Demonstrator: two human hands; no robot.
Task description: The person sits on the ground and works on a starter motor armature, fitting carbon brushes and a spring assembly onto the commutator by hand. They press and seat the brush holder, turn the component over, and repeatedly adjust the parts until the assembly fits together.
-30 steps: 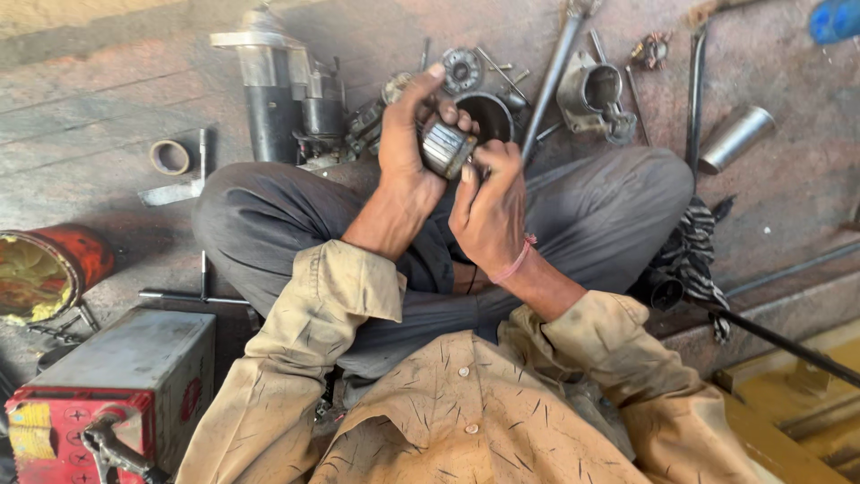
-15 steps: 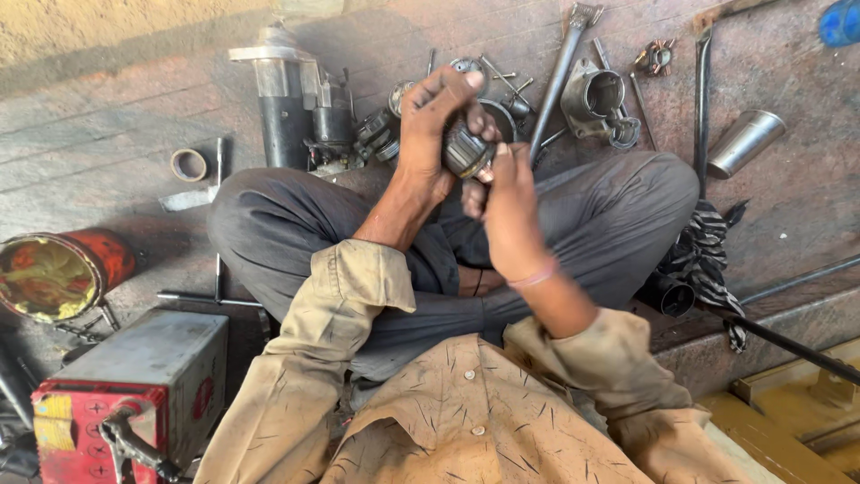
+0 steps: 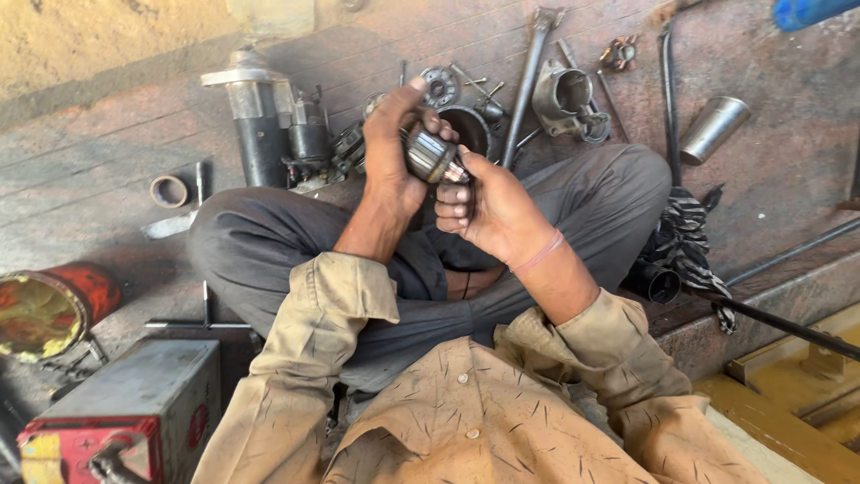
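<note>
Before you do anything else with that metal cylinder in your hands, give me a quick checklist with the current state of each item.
1. Left hand wrapped round the ribbed grey metal cylinder: ok.
2. Right hand touching the cylinder's near end with its thumb: ok.
3. Cylinder held above the lap, off the floor: ok.
4. Cylinder's far end: cannot tell, hidden by the left fingers.
5. Dark round housing lying on the floor just beyond the hands: ok.
6. Long steel rod lying apart from both hands: ok.
</note>
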